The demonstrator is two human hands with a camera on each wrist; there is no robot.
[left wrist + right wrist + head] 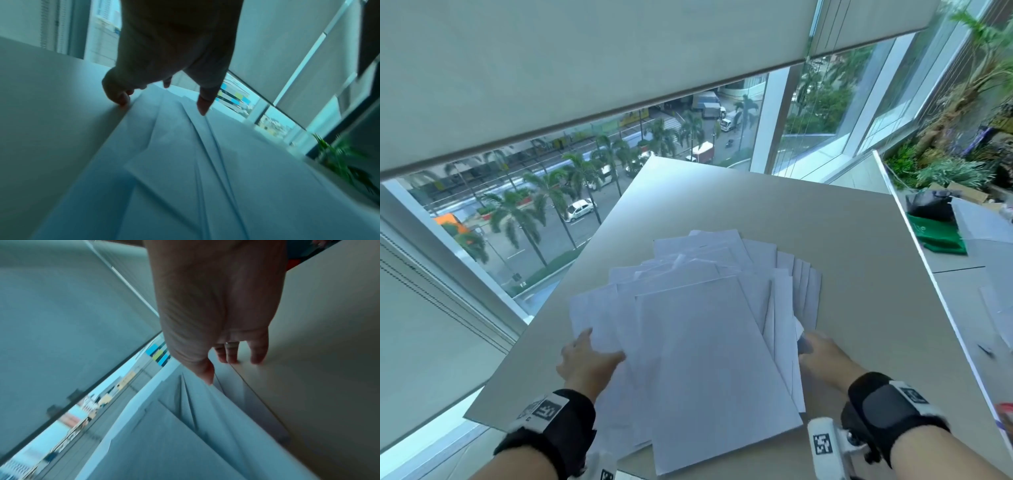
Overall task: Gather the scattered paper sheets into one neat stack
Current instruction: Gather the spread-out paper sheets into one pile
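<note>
A fanned, uneven pile of white paper sheets [705, 342] lies on the grey table [859, 274], with several corners sticking out at the far end and to the right. My left hand [599, 346] is at the pile's left edge. In the left wrist view the left hand [162, 105] has its fingertips [121, 101] on the table against the sheets [185, 162], and its thumb lies on top of them. My right hand [815, 346] is at the pile's right edge. There the right hand [221, 369] has straight fingers [232, 359] touching the table, with its thumb against the raised sheets [174, 434].
The table's left edge runs close to a tall window [551, 205] with a roller blind. The pile's near end overhangs the front edge. A second table at the right holds a green cloth [941, 233] and a black bag [928, 205]. Plants [962, 137] stand beyond it.
</note>
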